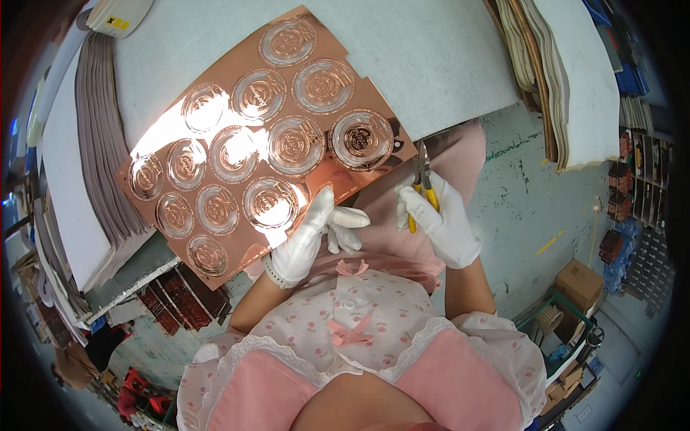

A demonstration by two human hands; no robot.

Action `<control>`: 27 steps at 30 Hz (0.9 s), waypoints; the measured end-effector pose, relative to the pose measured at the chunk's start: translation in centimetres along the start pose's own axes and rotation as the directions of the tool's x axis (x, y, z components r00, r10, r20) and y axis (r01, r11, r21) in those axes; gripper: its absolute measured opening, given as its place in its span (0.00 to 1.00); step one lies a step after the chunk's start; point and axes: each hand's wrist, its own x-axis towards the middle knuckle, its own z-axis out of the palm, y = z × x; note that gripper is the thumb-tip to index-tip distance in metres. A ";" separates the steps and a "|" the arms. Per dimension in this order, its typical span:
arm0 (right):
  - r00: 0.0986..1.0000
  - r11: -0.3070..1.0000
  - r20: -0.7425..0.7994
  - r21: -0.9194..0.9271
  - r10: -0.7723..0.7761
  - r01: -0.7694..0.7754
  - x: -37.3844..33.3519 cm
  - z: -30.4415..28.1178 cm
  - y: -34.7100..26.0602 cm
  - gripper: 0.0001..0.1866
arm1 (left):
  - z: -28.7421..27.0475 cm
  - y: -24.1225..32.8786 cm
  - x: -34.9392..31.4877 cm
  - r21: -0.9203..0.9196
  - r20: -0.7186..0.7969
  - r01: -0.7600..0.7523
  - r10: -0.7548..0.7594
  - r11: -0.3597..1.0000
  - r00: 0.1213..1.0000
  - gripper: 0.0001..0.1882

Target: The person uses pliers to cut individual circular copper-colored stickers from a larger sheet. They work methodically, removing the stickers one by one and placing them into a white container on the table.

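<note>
Pale worktop (445,65) partly covered and overhung by copper-coloured sheet (264,156). Raised rounds (295,146) formed, none seen cut out; what's left can't be told. Yellow-handled pliers (423,177) gripped in right hand (449,226), just beside; left hand (305,237) at sheet's edge, fingers extended, grip unclear.

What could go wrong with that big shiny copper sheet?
The copper sheet sticks out past the near edge of the table, so it might slip off. The pliers in the right hand look close to its corner and could scratch it. Its edge might be sharp for the gloved left hand against it.
</note>
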 end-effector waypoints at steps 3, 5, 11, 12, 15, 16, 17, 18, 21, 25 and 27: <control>1.000 1.000 -0.009 -0.022 0.022 -0.023 0.1 0.0 -0.1 0.10 | 0.0 -0.1 0.0 -0.002 -0.002 0.004 -0.004 1.000 1.000 0.38; 0.999 0.999 -0.019 -0.026 0.037 -0.037 0.1 0.0 0.0 0.10 | -0.1 -0.1 0.0 -0.003 0.002 0.011 -0.011 1.000 1.000 0.38; 1.000 0.998 -0.009 -0.051 0.025 -0.026 -0.1 0.1 0.0 0.12 | 0.0 -0.1 0.0 0.003 0.006 0.006 -0.006 1.000 1.000 0.38; 1.000 0.997 -0.006 -0.069 0.024 -0.024 -0.1 0.2 -0.1 0.12 | 0.0 -0.1 0.0 0.002 0.006 0.004 -0.004 1.000 1.000 0.38; 1.000 0.997 -0.025 -0.069 0.015 -0.017 0.1 0.2 0.1 0.13 | 0.0 -0.2 0.0 -0.001 0.006 0.006 -0.006 1.000 1.000 0.38; 0.999 0.997 -0.044 -0.072 0.030 -0.033 0.1 0.2 0.1 0.13 | 0.0 -0.1 0.0 -0.003 0.004 0.013 -0.013 1.000 1.000 0.38; 0.997 0.996 -0.064 -0.074 0.045 -0.050 0.2 0.2 0.1 0.13 | 0.0 -0.1 0.0 -0.004 0.004 0.019 -0.019 1.000 1.000 0.38; 0.995 0.995 -0.085 -0.076 0.060 -0.066 0.2 0.2 0.1 0.13 | -0.1 -0.1 0.0 0.007 0.003 0.017 -0.017 1.000 1.000 0.38; 0.995 0.994 -0.094 -0.099 0.037 -0.046 0.6 -0.4 0.4 0.13 | -0.2 -0.1 -0.2 0.012 0.002 0.009 -0.009 1.000 1.000 0.37; 0.999 0.997 -0.031 -0.068 0.025 -0.027 0.6 -1.3 0.7 0.10 | -0.4 -0.1 -0.5 -0.018 -0.010 -0.012 0.012 1.000 1.000 0.34; 1.000 1.000 0.000 0.000 0.021 -0.021 0.6 -1.5 0.9 0.10 | -0.5 0.0 -0.6 -0.014 -0.001 -0.020 0.020 1.000 1.000 0.33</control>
